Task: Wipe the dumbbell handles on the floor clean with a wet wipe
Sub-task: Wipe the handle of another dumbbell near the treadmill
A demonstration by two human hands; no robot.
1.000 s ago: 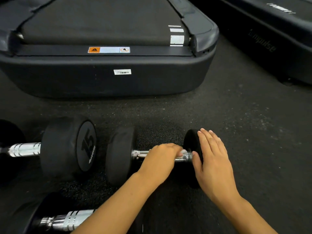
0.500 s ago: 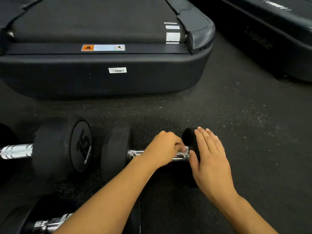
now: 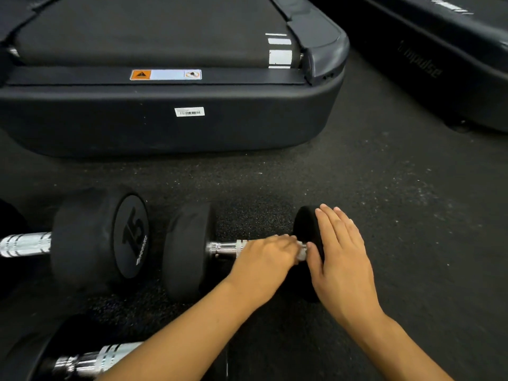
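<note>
- Low in the centre of the frame, the left hand (image 3: 265,258) is seen curled over the chrome handle (image 3: 226,247) of the small black rubber-headed dumbbell (image 3: 189,251), with its fingers closed around a bit of white wet wipe (image 3: 301,253) pressed against the handle's right end.
- Only a small white edge of the wipe is shown past the fingertips; the rest is hidden under the hand.
- The right hand (image 3: 341,259) is laid flat, fingers straight and close together, against the dumbbell's right-hand black head (image 3: 305,229), with its thumb beside the wipe.
- Both bare forearms are extended from the bottom edge of the frame, the left one angled up from the lower left, the right one from the lower right, so that the hands nearly meet at the handle's right end.
- The dumbbell is lying on the dark speckled rubber floor (image 3: 398,215), its handle running left to right; the left part of the handle is left uncovered.
- At middle left, a larger black dumbbell marked 15 (image 3: 101,243) is lying just beside it, and a third dumbbell's chrome handle (image 3: 93,358) is seen at lower left.
- Across the upper frame, the rear end of a dark treadmill (image 3: 165,127) is standing on the floor.
</note>
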